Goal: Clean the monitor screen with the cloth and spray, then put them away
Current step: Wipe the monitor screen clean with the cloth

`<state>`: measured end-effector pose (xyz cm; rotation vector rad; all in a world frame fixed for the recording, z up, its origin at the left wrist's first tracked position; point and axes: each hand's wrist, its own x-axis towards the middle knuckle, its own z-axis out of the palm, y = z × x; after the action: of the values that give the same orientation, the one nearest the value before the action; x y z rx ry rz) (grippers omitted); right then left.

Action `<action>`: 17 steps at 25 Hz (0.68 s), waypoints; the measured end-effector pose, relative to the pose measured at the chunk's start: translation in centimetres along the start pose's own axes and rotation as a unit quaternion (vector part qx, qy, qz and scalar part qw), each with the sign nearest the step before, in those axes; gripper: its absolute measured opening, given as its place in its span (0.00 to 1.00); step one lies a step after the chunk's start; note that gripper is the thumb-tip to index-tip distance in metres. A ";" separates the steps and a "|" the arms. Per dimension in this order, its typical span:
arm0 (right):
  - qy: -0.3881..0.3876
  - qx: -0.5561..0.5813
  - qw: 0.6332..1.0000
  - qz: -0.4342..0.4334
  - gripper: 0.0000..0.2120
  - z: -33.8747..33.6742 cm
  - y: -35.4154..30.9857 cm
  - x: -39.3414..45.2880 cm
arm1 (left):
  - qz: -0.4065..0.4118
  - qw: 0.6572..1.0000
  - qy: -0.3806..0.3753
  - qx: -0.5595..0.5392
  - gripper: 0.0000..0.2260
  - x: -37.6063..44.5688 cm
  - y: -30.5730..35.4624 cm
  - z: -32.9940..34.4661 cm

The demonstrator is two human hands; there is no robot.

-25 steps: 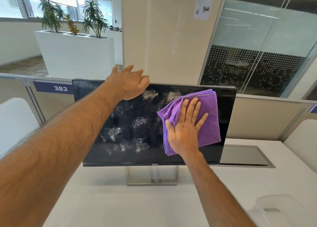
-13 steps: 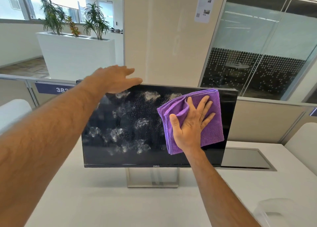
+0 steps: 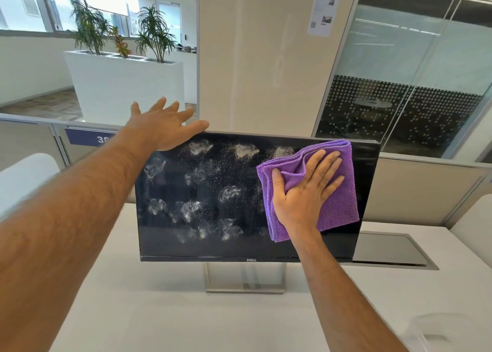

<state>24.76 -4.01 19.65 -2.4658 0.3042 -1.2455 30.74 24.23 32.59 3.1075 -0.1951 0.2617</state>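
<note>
A black monitor on a silver stand sits on the white desk, its dark screen blotched with several wet spray patches. My right hand lies flat on a folded purple cloth and presses it against the right part of the screen. My left hand rests on the monitor's top left corner, fingers spread, the thumb along the top edge. No spray bottle is in view.
The white desk has a grey flap set into it behind the monitor's right side. A clear plastic container stands at the near right corner. Beige partition panels run behind the desk, with white chair backs at both sides.
My left hand slid left along the monitor's top edge to the corner. My right hand with the cloth shifted slightly right and up on the screen.
</note>
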 end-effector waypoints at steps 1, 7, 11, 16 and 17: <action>0.000 -0.002 1.000 -0.004 0.46 0.0 -0.1 0.0 | 0.002 1.000 -0.001 0.002 0.45 0.1 0.0 0.1; -0.003 -0.015 0.999 -0.045 0.40 0.3 -0.9 0.2 | 0.010 1.000 0.000 0.007 0.44 0.5 -0.3 0.4; -0.006 -0.020 0.996 -0.085 0.38 0.4 -0.7 0.4 | 0.014 1.000 0.001 0.011 0.45 0.6 -0.2 0.5; -0.008 -0.022 0.993 -0.118 0.37 0.3 -0.2 0.3 | 0.016 1.000 0.007 0.009 0.44 0.7 -0.4 0.5; -0.008 -0.023 0.992 -0.122 0.37 0.3 0.0 0.2 | 0.016 1.000 0.006 0.008 0.45 0.7 -0.4 0.5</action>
<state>25.12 -3.96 19.60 -2.6127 0.0262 -1.3250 31.52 24.49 32.18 3.1206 -0.2438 0.2854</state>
